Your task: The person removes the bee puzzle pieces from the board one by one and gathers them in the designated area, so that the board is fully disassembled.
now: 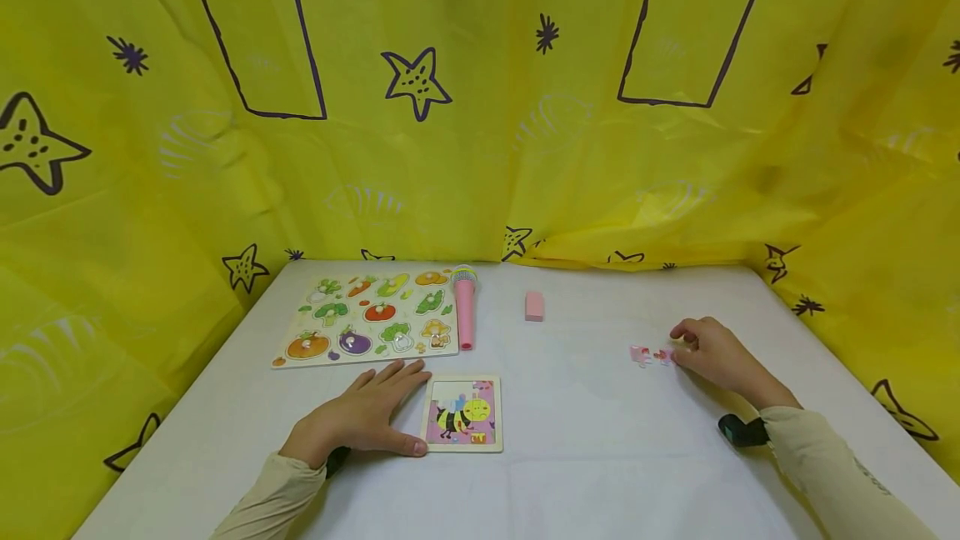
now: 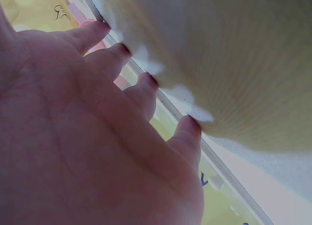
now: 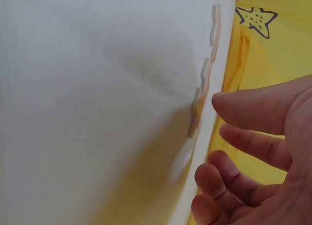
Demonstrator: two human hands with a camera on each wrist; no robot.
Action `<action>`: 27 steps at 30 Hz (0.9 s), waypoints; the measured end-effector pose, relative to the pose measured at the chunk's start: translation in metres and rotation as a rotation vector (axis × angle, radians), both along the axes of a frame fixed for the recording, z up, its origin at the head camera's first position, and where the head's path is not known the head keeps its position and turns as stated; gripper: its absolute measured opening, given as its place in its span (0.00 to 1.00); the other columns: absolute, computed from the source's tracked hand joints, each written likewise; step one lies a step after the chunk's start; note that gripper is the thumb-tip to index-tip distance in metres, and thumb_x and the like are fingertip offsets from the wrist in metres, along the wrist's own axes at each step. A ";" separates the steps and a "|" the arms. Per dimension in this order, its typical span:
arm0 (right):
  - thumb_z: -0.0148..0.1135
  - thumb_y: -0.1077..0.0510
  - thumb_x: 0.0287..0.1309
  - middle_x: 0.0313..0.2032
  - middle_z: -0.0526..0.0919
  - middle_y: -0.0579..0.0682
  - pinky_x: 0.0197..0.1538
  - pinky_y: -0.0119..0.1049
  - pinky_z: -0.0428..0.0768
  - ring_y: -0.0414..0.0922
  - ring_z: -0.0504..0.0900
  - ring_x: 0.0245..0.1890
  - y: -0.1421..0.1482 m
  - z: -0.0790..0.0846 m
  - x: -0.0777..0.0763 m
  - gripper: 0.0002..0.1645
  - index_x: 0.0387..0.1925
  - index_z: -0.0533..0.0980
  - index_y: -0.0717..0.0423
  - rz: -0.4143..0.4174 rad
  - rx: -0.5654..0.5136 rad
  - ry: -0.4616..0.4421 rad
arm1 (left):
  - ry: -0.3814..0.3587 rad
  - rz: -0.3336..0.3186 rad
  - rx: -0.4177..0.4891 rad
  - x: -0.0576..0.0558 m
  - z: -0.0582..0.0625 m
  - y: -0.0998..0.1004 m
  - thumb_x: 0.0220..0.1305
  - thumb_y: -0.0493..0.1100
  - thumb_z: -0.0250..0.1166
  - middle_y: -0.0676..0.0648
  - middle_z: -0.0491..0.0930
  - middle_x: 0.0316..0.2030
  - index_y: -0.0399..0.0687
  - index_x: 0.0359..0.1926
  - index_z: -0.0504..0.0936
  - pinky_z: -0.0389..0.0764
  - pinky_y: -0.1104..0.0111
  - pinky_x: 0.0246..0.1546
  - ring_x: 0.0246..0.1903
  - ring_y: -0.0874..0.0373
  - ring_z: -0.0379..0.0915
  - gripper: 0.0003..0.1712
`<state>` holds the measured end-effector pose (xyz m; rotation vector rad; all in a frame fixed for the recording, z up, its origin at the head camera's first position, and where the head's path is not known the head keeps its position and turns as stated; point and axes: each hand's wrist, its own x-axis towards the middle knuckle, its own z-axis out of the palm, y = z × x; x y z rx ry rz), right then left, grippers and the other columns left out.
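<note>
Puzzle (image 1: pixel 487 446) has left hand (image 1: pixel 367 417) spread beside it, thumb touching, probably steadying it; right hand (image 1: pixel 716 355), loosely curled by pieces (image 1: pixel 639 353), isn't pinching anything.

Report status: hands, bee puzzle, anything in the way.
Left hand spread beside bee puzzle, which shows an upper-left gap. Right hand at loose pieces, no grip visible. Pink block farther back, off the direct path.
</note>
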<state>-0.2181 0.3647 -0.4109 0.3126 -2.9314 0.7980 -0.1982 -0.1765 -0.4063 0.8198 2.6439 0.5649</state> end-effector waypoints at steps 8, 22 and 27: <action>0.67 0.59 0.73 0.56 0.74 0.79 0.55 0.69 0.80 0.72 0.78 0.53 -0.019 0.006 0.002 0.29 0.64 0.73 0.77 -0.029 -0.063 0.025 | -0.001 0.003 -0.006 -0.001 -0.002 -0.001 0.57 0.68 0.79 0.42 0.54 0.84 0.45 0.83 0.62 0.41 0.33 0.77 0.82 0.37 0.42 0.63; 0.64 0.55 0.77 0.69 0.70 0.74 0.64 0.67 0.76 0.71 0.74 0.65 -0.101 0.006 0.003 0.34 0.73 0.69 0.71 0.089 -0.249 0.006 | -0.005 0.001 0.002 -0.001 0.001 0.000 0.58 0.68 0.79 0.42 0.54 0.83 0.44 0.83 0.62 0.41 0.33 0.77 0.82 0.36 0.42 0.62; 0.67 0.56 0.75 0.68 0.72 0.71 0.66 0.67 0.75 0.70 0.74 0.66 -0.135 0.003 0.003 0.32 0.71 0.72 0.69 0.150 -0.279 -0.002 | -0.009 0.000 0.002 0.000 0.001 0.001 0.58 0.67 0.79 0.41 0.54 0.83 0.44 0.82 0.62 0.41 0.33 0.77 0.82 0.36 0.42 0.62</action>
